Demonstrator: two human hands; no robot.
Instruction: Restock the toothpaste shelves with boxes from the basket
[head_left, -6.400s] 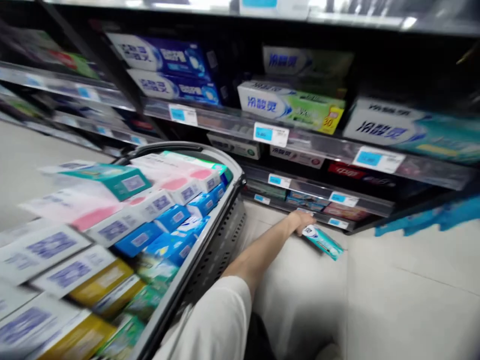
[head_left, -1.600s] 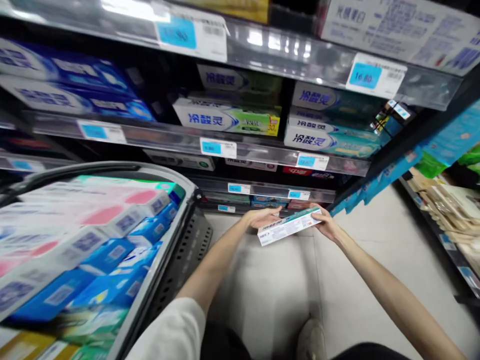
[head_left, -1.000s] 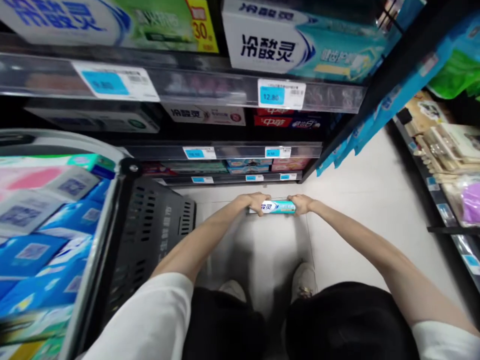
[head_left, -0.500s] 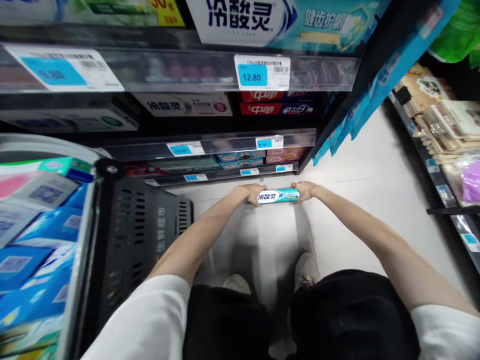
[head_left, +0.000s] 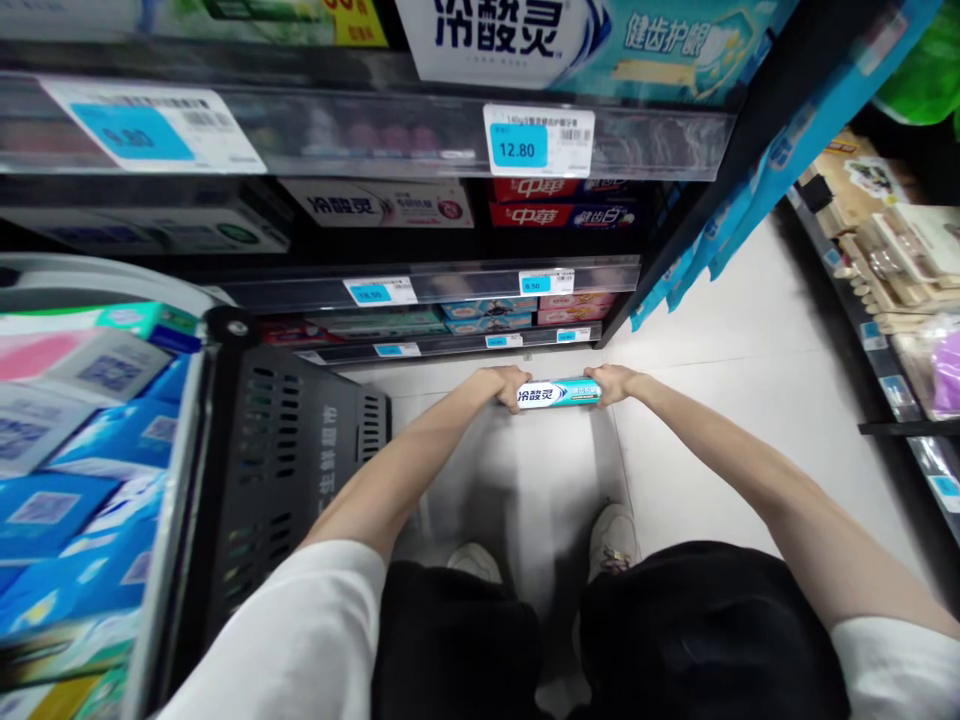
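Observation:
A white and teal toothpaste box (head_left: 559,393) is held level above the floor, low in front of the shelf. My left hand (head_left: 511,387) is closed around its left end. Round the right end, my right hand (head_left: 611,383) has its fingers wrapped. The printed long side faces up toward me, and the underside is hidden. A larger box (head_left: 510,45) in the same white and teal colours stands on the upper shelf, above a 12.80 price tag (head_left: 538,140).
To my left stands a dark grey shopping basket (head_left: 300,430) filled with blue and white packs (head_left: 97,430). Shelves with red toothpaste boxes (head_left: 536,215) rise ahead. Blue hanging packs (head_left: 750,200) line the shelf's end. Wooden goods (head_left: 896,270) lie on a rack at right.
The view has shifted slightly, so the shelf and basket appear a little further right. Both hands keep their hold on the toothpaste box, which stays in nearly the same place.

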